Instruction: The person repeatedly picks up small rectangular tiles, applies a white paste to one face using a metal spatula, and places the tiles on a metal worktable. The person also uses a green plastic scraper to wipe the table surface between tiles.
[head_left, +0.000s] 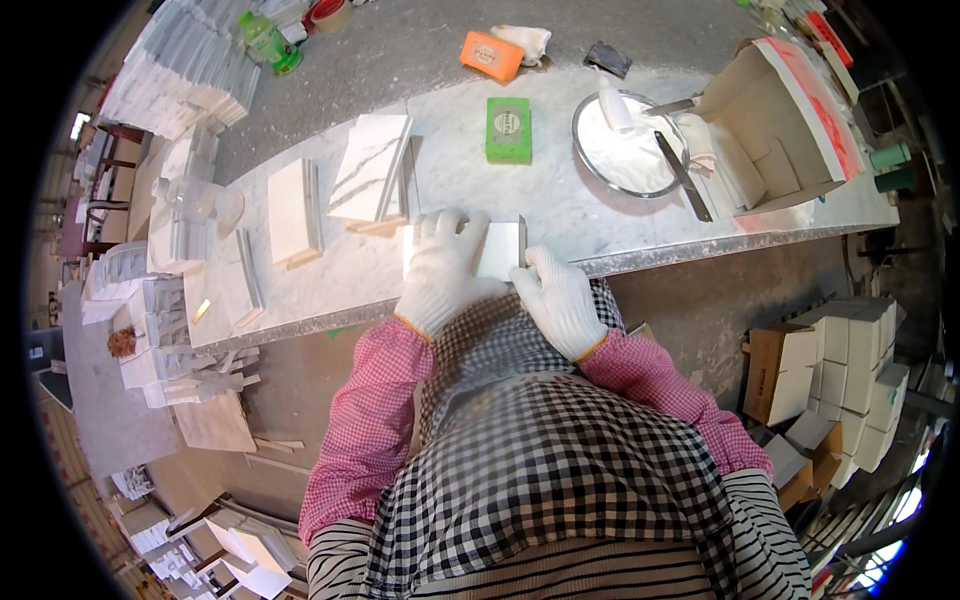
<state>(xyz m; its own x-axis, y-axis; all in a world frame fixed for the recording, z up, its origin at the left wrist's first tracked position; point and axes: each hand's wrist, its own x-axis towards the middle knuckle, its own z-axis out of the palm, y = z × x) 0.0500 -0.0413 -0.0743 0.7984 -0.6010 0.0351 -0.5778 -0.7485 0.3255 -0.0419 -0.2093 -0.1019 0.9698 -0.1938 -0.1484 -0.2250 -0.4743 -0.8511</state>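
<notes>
A small white rectangular tile (496,252) lies at the front edge of the marble-topped bench. Spread across its left part is my left hand (440,262), in a white knit glove, with the fingers apart and lying flat. My right hand (562,303), gloved the same way, has its fingers bent and closed at the tile's near right corner. Just left of the tile, grey-veined marble tiles (372,165) are stacked at a slant. Farther left lies another pair of white tiles (293,212). Beyond my hands a green box-shaped block (509,130) rests on the bench.
A metal bowl of white paste (622,150) with spatulas stands at the right, beside an open cardboard box (790,130). An orange block (491,56) sits farther back. White slabs (185,70) and a green bottle (270,42) are at the far left. Cartons (780,370) stand on the floor at the right.
</notes>
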